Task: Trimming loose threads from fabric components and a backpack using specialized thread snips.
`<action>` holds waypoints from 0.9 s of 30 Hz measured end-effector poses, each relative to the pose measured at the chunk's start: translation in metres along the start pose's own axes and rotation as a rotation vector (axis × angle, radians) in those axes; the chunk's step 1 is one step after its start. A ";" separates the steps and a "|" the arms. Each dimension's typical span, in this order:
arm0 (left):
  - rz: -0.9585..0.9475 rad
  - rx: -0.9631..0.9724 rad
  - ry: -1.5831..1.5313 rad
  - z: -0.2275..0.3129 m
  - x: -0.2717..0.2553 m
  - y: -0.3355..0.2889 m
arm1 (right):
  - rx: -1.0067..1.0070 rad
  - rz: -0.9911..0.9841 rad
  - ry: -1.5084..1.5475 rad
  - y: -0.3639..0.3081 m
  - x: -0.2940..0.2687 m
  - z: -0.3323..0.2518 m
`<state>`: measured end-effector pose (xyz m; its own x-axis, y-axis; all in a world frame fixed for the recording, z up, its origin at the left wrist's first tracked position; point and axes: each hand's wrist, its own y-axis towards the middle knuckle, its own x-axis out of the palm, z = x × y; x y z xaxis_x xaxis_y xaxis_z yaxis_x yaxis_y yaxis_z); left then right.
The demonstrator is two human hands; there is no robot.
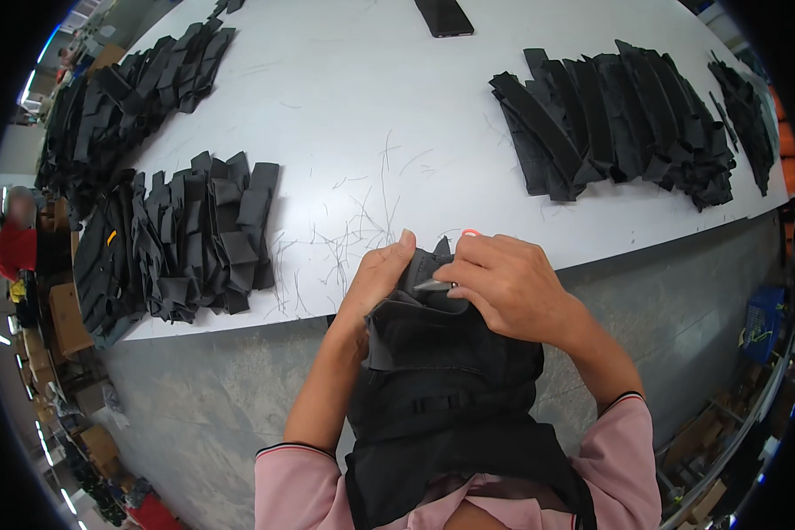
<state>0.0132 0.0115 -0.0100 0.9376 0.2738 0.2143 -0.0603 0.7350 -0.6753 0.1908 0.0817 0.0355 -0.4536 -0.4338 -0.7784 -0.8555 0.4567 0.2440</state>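
At the table's near edge, my left hand (373,281) grips a dark grey fabric piece (424,265), its thumb pointing up along the side. My right hand (519,287) is closed around a small pair of thread snips (433,285). Their metal blades point left, against or just over the fabric, and a bit of orange-red shows above my fingers. The lower part of the fabric hangs in front of my black apron (450,424), and where one ends and the other begins is hard to see.
Cut threads (362,225) litter the white table (344,106). Stacks of black fabric pieces lie at the far left (141,97), near left (208,234) and right (618,124). A black phone (444,18) rests at the back. Beyond the left side stands a person in red (18,243).
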 end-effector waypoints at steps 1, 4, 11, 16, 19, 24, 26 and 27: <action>-0.004 -0.009 -0.005 -0.001 -0.001 0.001 | 0.001 0.000 0.000 -0.001 0.000 0.000; -0.004 -0.027 0.005 -0.001 -0.001 0.001 | 0.077 0.038 0.079 -0.004 0.001 -0.001; -0.021 -0.020 0.080 0.004 0.002 -0.004 | 0.015 0.024 0.050 -0.001 -0.004 0.001; -0.045 -0.012 0.099 0.002 -0.001 -0.002 | -0.012 -0.019 0.030 0.001 -0.002 0.002; -0.041 -0.025 0.080 0.001 0.000 -0.003 | -0.001 -0.029 0.026 -0.001 0.002 0.002; -0.042 -0.029 0.097 -0.001 -0.004 -0.002 | 0.182 0.038 0.256 -0.008 0.006 -0.001; -0.043 -0.034 0.089 0.000 -0.003 -0.002 | 0.135 0.041 0.210 -0.006 0.006 -0.001; -0.046 -0.034 0.089 0.002 -0.002 -0.003 | 0.090 0.046 0.161 -0.006 0.006 -0.001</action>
<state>0.0112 0.0100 -0.0066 0.9659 0.1828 0.1832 -0.0061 0.7237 -0.6900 0.1925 0.0756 0.0300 -0.5321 -0.5262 -0.6633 -0.8104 0.5432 0.2193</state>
